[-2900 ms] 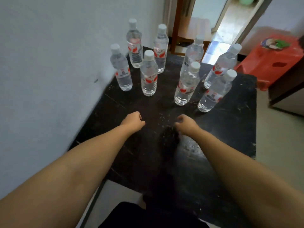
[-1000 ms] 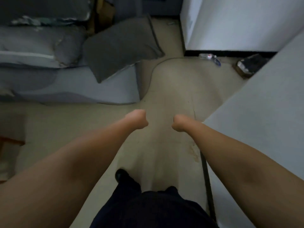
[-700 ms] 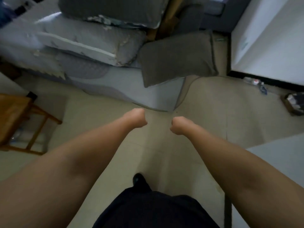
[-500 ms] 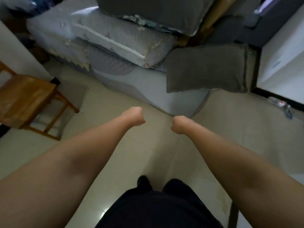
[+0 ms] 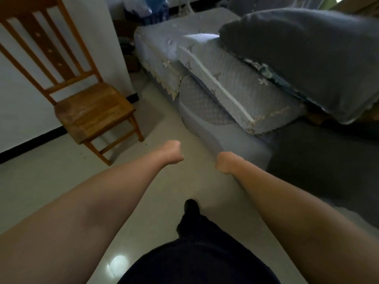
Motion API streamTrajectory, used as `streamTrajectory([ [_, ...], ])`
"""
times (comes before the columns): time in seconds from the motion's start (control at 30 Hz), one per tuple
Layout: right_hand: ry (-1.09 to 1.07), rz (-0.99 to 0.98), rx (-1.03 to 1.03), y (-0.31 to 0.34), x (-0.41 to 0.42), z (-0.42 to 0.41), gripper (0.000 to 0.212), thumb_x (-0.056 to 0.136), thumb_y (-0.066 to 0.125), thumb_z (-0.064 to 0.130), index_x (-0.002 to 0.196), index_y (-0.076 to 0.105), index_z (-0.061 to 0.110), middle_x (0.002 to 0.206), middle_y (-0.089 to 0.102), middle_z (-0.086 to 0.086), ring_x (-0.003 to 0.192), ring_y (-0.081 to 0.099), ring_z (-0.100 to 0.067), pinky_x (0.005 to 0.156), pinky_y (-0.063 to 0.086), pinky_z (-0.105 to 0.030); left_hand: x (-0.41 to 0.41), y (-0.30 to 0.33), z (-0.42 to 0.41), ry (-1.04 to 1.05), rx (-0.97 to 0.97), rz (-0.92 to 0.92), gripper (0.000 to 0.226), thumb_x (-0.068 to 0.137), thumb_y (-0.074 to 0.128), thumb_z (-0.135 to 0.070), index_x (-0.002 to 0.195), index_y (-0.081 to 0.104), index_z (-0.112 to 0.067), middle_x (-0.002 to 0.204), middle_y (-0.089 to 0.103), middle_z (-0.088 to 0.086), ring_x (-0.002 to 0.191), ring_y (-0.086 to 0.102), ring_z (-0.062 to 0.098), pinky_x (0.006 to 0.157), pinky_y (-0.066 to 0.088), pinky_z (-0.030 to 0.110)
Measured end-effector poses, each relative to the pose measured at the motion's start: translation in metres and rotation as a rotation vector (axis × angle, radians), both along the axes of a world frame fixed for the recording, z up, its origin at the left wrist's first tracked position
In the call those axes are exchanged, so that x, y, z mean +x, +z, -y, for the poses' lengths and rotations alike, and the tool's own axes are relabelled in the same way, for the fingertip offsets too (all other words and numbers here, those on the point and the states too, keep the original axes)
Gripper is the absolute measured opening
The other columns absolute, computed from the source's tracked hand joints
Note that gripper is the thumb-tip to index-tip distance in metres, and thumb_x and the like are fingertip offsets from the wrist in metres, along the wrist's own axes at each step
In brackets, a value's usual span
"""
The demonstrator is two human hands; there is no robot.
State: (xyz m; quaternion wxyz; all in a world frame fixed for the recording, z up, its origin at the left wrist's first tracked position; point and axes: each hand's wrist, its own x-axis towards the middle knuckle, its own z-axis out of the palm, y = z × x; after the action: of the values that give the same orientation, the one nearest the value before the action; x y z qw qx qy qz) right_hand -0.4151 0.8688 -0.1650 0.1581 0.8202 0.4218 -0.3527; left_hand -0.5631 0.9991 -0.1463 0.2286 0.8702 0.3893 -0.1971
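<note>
Both my arms reach forward over a pale tiled floor point(image 5: 61, 181). My left hand point(image 5: 171, 153) is curled into a fist and holds nothing. My right hand point(image 5: 224, 161) is also curled into a fist, empty, a short gap to the right of the left one. Neither hand touches anything. My dark trousers and one dark shoe point(image 5: 191, 206) show below the hands.
A wooden chair point(image 5: 92, 111) stands at the left against a white wall point(image 5: 18, 99). A grey sofa point(image 5: 223, 136) piled with quilted cushions point(image 5: 235, 85) and a dark grey pillow point(image 5: 307, 52) fills the right side. Open floor lies between chair and sofa.
The view has swung left, away from the black table with water bottles, across the floor to the sofa and chair. Both fists stay the same, held out in front.
</note>
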Motion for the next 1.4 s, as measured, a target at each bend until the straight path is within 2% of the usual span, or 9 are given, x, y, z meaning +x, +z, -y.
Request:
streamTrajectory([
  [0.3,0.377,0.067,-0.047,0.020,0.031,-0.194,0.034,0.096,0.044,0.014,0.126,0.057,0.004,0.130,0.055,-0.012,0.118,0.054,-0.032,0.095,0.048,-0.040,-0.005,0.027,-0.130,0.343,-0.030,0.087,0.029,0.089,0.054,-0.027,0.113,0.057,-0.011,0.110,0.061,0.009,0.098,0.060,0.027,0.081,0.052,0.037],
  [0.4,0.452,0.051,0.064,0.021,-0.006,-0.264,0.033,0.094,0.048,0.018,0.122,0.059,0.006,0.124,0.060,-0.016,0.115,0.057,-0.034,0.092,0.046,-0.039,-0.055,0.021,-0.173,0.519,-0.051,0.061,0.024,0.090,0.054,-0.028,0.108,0.059,-0.013,0.106,0.062,0.007,0.095,0.062,0.026,0.080,0.051,0.037],
  [0.53,0.634,-0.004,0.030,0.009,-0.077,-0.345,0.036,0.096,0.041,0.018,0.127,0.056,0.006,0.128,0.057,-0.015,0.116,0.056,-0.032,0.093,0.047,-0.038,-0.135,0.006,-0.222,0.716,-0.094,0.042,0.014,0.089,0.056,-0.024,0.092,0.059,-0.011,0.094,0.063,0.010,0.088,0.062,0.026,0.070,0.048,0.033],
  [0.63,0.698,-0.043,0.039,0.000,-0.134,-0.401,0.027,0.095,0.043,0.016,0.113,0.062,0.008,0.112,0.063,-0.011,0.098,0.061,-0.028,0.080,0.050,-0.035,-0.193,0.002,-0.253,0.822,-0.111,0.051,0.020,0.090,0.054,-0.020,0.072,0.052,-0.013,0.078,0.054,0.008,0.076,0.055,0.023,0.060,0.042,0.031],
  [0.77,0.752,-0.024,-0.006,0.004,-0.200,-0.458,0.019,0.094,0.047,0.017,0.078,0.056,0.012,0.092,0.061,-0.008,0.075,0.057,-0.022,0.061,0.045,-0.028,-0.264,0.006,-0.300,0.839,-0.096,-0.044,0.028,0.091,0.054,-0.020,0.107,0.062,0.002,0.093,0.061,0.016,0.090,0.061,0.028,0.074,0.047,0.037],
  [0.87,0.781,-0.032,0.047,0.017,-0.259,-0.512,0.018,0.094,0.048,0.024,0.088,0.062,0.015,0.102,0.064,-0.007,0.082,0.059,-0.023,0.066,0.047,-0.028,-0.324,0.021,-0.351,0.878,-0.033,-0.040,0.027,0.091,0.054,-0.018,0.111,0.061,-0.002,0.110,0.063,0.015,0.102,0.060,0.029,0.077,0.044,0.033],
  [1.03,0.929,-0.050,0.113,0.017,-0.355,-0.591,0.031,0.093,0.050,0.029,0.116,0.065,0.015,0.116,0.064,-0.006,0.100,0.060,-0.024,0.083,0.050,-0.031,-0.409,0.026,-0.409,0.978,-0.003,-0.029,0.033,0.092,0.053,-0.021,0.120,0.058,-0.003,0.117,0.061,0.014,0.107,0.058,0.029,0.088,0.047,0.035],
  [1.2,1.108,-0.006,0.022,0.016,-0.435,-0.650,0.033,0.096,0.043,0.016,0.123,0.059,0.005,0.126,0.059,-0.013,0.113,0.057,-0.029,0.095,0.049,-0.035,-0.481,0.017,-0.435,1.121,-0.074,0.002,0.042,0.093,0.054,-0.024,0.130,0.050,-0.005,0.131,0.053,0.015,0.118,0.053,0.031,0.095,0.044,0.037],
  [1.4,1.257,-0.002,0.049,0.014,-0.550,-0.724,0.036,0.096,0.039,0.015,0.127,0.054,0.002,0.132,0.055,-0.016,0.117,0.055,-0.033,0.095,0.046,-0.037,-0.584,0.016,-0.480,1.292,-0.062,0.005,0.042,0.093,0.052,-0.025,0.128,0.051,-0.002,0.131,0.053,0.015,0.120,0.052,0.031,0.096,0.043,0.036],
])
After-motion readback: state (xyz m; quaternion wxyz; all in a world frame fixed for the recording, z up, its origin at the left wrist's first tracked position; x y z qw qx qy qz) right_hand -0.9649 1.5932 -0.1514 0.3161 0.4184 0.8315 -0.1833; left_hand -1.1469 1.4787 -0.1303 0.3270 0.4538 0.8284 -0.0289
